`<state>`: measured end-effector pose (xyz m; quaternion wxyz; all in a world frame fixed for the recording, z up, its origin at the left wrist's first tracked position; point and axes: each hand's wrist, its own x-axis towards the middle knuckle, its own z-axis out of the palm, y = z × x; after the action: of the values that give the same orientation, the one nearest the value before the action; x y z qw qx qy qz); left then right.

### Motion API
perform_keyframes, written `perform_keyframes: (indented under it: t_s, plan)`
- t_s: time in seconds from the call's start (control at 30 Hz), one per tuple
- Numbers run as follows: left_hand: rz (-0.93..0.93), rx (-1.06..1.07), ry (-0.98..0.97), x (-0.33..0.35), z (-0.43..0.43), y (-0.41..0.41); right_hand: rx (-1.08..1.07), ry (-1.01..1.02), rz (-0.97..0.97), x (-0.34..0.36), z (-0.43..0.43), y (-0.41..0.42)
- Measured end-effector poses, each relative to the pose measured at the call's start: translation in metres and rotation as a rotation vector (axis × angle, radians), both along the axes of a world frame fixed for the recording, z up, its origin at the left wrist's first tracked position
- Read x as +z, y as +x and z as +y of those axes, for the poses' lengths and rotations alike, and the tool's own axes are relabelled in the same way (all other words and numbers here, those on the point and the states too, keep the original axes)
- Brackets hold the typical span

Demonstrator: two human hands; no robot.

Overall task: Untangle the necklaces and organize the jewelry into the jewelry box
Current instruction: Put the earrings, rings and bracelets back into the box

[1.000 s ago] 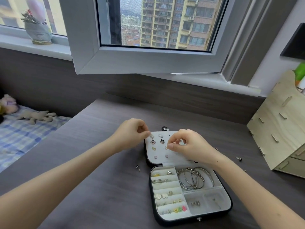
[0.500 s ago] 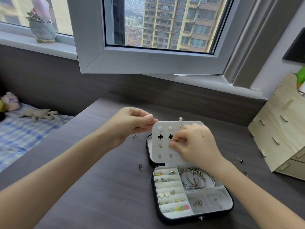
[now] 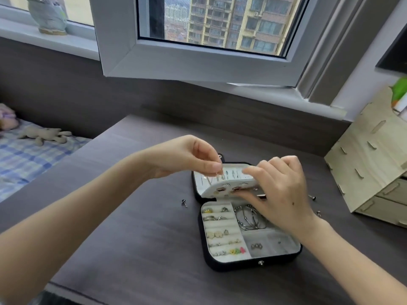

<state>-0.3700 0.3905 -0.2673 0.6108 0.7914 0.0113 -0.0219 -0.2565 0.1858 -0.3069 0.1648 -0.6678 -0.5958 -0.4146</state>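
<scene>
"On the desk (image 3: 132,227), where is the jewelry box (image 3: 253,264)?"

"I see it lying open before me, with bangles (image 3: 248,219) in its tray and its white earring panel (image 3: 229,183) tilted up over the lid."

"And each hand?"

"My right hand (image 3: 284,194) grips the panel's right end, fingers over the top. My left hand (image 3: 187,159) has thumb and forefinger pinched together at the panel's upper left edge. Whether they hold anything, I cannot tell."
</scene>
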Motion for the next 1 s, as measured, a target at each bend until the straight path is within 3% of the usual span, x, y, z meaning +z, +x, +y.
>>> perform_keyframes:
  t_s: [0.07, 0.17, 0.77, 1.0]
  plan:
    - [0.0, 0.008, 0.171, -0.01, -0.002, 0.006, 0.009, 0.064, -0.063, -0.007, -0.004, -0.004]
    - [0.01, -0.033, 0.261, -0.024, -0.006, 0.013, 0.013, 0.119, -0.126, -0.018, -0.009, -0.009]
    - [-0.046, -0.112, 0.187, -0.036, -0.015, 0.025, -0.019, 0.175, -0.168, -0.025, -0.01, -0.009]
    - [-0.122, -0.142, 0.367, -0.03, -0.015, 0.027, -0.013, 0.186, -0.132, -0.023, -0.008, -0.008]
